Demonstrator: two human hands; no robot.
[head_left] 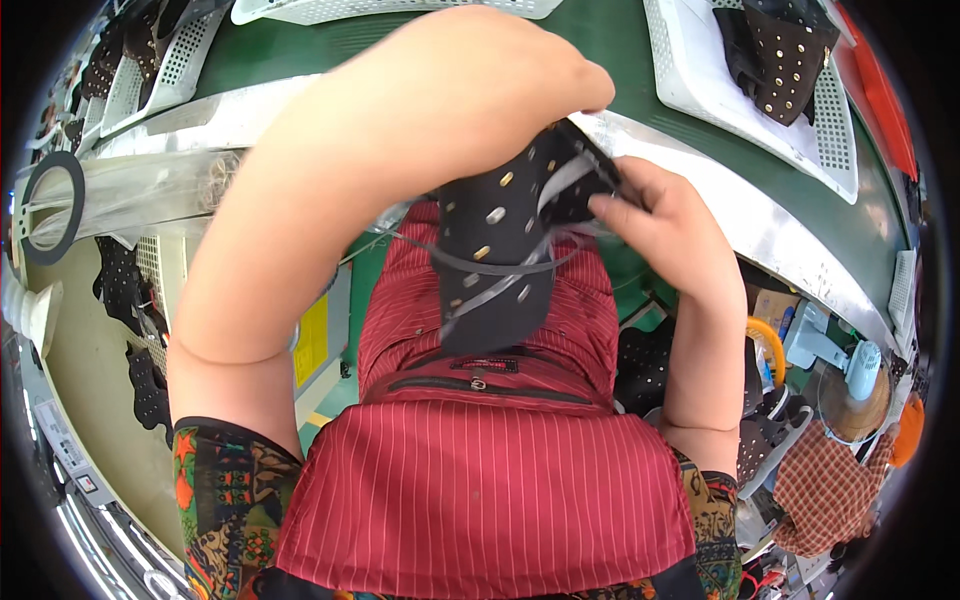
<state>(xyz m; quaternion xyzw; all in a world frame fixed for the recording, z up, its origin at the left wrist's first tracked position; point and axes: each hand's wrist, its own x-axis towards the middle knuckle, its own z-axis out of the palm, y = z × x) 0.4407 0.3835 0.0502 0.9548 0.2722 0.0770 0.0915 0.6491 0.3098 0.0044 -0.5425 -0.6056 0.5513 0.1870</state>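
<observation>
A black piece of soft material with gold and silver studs (497,215), possibly a shoe upper, hangs over my lap in front of the red striped apron (485,490). My right hand (655,215) pinches its right edge between thumb and fingers. Across the top reaches my left arm, and my left hand (540,75) is bent over the upper end of the piece, its fingers hidden from view. A thin grey strip (490,268) loops across the front of the piece; where it ends I cannot make out.
A green worktable with a pale metal edge (760,220) curves ahead. White perforated baskets stand on it, the right one (840,150) with brown studded pieces. At left is a cream bin (90,360) with black studded pieces; at right, a small blue fan (862,370).
</observation>
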